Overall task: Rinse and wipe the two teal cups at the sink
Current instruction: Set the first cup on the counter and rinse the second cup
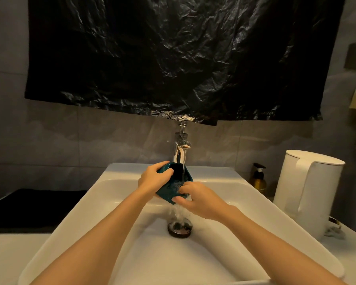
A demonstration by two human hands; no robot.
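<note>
One teal cup (169, 191) is tilted over the white sink (115, 177), its mouth under the running chrome tap (180, 149). My left hand (152, 178) grips the cup's upper rim and side. My right hand (197, 199) holds its lower rim, thumb outside and fingertips inside the mouth. Water streams into the cup and spills down onto the dark drain (179, 228). Only one teal cup is in view.
A white kettle (308, 194) stands on the counter right of the basin, with an amber pump bottle (257, 179) behind it. A black surface (29, 208) lies left of the sink. Black plastic sheeting (173, 58) hangs on the wall above the tap.
</note>
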